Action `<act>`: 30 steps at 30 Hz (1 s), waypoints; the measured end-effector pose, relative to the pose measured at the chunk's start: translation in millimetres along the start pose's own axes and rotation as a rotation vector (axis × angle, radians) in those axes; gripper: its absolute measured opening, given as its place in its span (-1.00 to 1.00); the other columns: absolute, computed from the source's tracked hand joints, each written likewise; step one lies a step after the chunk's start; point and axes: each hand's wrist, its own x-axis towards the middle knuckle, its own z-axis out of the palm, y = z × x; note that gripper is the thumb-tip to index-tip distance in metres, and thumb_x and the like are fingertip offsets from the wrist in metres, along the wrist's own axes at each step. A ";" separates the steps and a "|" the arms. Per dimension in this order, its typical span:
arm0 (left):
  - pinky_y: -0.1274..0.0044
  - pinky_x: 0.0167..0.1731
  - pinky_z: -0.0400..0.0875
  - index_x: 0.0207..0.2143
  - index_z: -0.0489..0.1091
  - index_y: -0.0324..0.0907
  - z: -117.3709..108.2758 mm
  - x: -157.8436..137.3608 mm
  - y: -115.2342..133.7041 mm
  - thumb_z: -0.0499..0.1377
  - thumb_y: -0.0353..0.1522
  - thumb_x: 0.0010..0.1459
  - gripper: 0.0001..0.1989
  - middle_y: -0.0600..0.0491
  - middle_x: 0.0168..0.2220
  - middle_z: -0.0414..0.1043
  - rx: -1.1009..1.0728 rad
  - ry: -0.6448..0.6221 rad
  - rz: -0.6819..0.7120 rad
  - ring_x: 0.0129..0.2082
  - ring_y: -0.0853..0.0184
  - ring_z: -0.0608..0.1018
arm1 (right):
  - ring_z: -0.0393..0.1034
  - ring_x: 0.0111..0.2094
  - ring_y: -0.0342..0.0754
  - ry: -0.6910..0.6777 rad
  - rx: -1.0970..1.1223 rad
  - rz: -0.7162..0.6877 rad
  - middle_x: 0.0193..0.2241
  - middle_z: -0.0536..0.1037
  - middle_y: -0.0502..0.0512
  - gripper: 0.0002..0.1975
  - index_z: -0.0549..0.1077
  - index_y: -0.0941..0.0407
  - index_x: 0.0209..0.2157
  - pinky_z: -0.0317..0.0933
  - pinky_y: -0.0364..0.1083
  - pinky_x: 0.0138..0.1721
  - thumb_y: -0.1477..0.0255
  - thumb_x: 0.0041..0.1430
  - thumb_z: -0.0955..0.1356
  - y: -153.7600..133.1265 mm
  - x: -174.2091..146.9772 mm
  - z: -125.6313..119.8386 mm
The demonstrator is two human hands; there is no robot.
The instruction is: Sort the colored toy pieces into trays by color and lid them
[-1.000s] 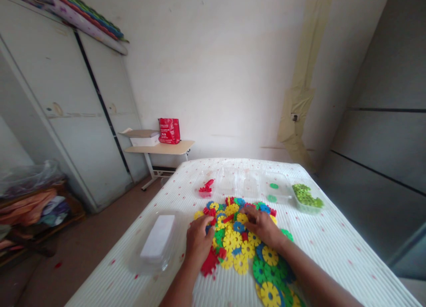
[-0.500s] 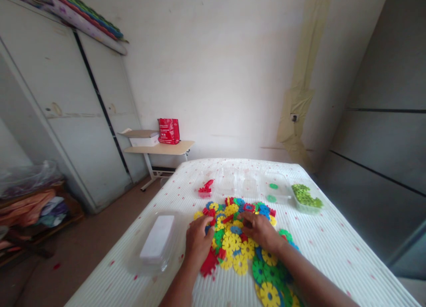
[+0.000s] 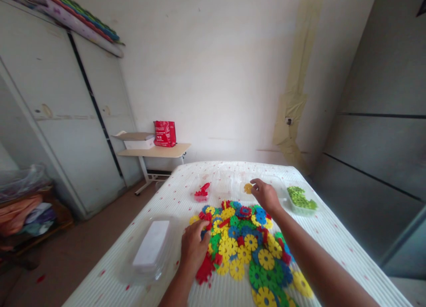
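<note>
My right hand (image 3: 265, 196) is stretched out over the clear plastic containers at the back of the table. Its fingertips pinch a yellow notched disc (image 3: 248, 188). At the left edge of the pile of coloured notched discs (image 3: 233, 245), my left hand (image 3: 195, 244) rests with thumb and fingers apart, touching or close to red pieces. The pile mixes yellow, green, blue and red discs, many overlapping. A larger red piece (image 3: 204, 270) lies beside my left wrist. Part of the pile on the right is hidden under my right forearm.
A clear box with red pieces (image 3: 201, 195) stands at the back left, a box of small green pieces (image 3: 301, 198) at the right. A clear container with a white block (image 3: 152, 243) lies left. Behind, a side table (image 3: 166, 151) bears a red bag (image 3: 164, 134).
My right hand has moved from the pile up and back to the clear containers, with a yellow disc now at its fingertips. My left hand stays by the pile. The view has shifted slightly.
</note>
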 end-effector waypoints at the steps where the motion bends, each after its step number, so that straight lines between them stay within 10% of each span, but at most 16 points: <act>1: 0.40 -0.04 0.27 -0.20 0.41 -0.15 0.1 0.1 -0.4 0.03 -0.40 0.00 -0.70 0.01 -0.15 0.47 0.000 0.003 0.003 -0.11 0.28 0.45 | 0.41 -0.43 -0.10 -0.007 -0.032 0.011 -0.41 0.56 0.06 -0.70 0.42 0.11 -0.19 0.14 -0.18 -0.40 0.49 0.03 0.20 1.6 3.8 1.0; 13: 0.44 -0.06 0.28 -0.22 0.41 -0.14 -2.3 -1.0 3.1 0.04 -0.40 -0.01 -0.72 0.04 -0.17 0.48 -0.007 0.007 0.004 -0.13 0.31 0.46 | 0.44 -0.40 -0.05 0.010 0.021 -0.108 -0.40 0.57 0.09 -0.74 0.48 0.12 -0.34 0.19 -0.16 -0.36 0.45 0.06 0.18 29.1 -38.9 -0.8; 30: 0.41 -0.04 0.27 -0.20 0.40 -0.15 0.4 0.0 -1.5 0.03 -0.41 0.02 -0.72 0.02 -0.15 0.46 -0.011 -0.011 0.011 -0.12 0.30 0.45 | 0.32 -0.33 -0.08 -0.476 -0.044 -0.240 -0.41 0.46 0.05 -0.75 0.47 0.09 -0.39 0.10 -0.18 -0.35 0.56 -0.15 0.25 10.7 -92.6 -7.6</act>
